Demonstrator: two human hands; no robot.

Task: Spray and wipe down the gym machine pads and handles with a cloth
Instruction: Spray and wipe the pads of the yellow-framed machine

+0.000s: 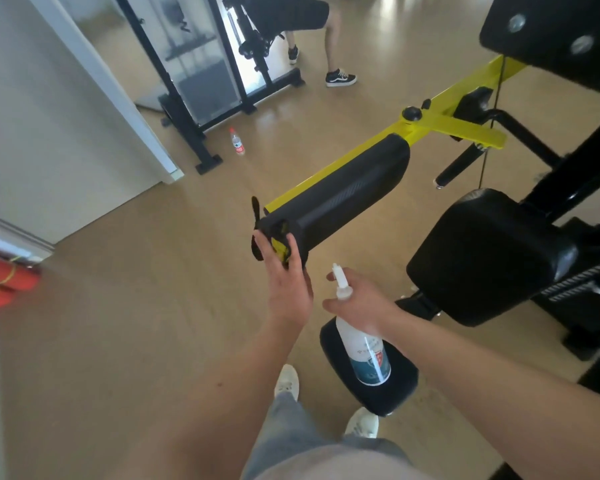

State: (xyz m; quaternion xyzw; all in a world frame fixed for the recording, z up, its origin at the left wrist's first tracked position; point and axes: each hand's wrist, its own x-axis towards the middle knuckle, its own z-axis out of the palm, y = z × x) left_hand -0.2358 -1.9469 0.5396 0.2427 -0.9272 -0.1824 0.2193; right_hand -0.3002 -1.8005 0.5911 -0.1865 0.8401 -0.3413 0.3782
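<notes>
Within right hand (357, 299), translucent spray bottle (368, 351)

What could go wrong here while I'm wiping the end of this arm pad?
1. The spray bottle has its nozzle close to your left hand, so a squeeze by the right hand might wet it rather than the pad.
2. The cloth is only pressed flat against the pad's end; it may slip off.

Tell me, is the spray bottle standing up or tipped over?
Upright, leaning slightly: the right hand holds the spray bottle by its neck, nozzle on top.
</notes>
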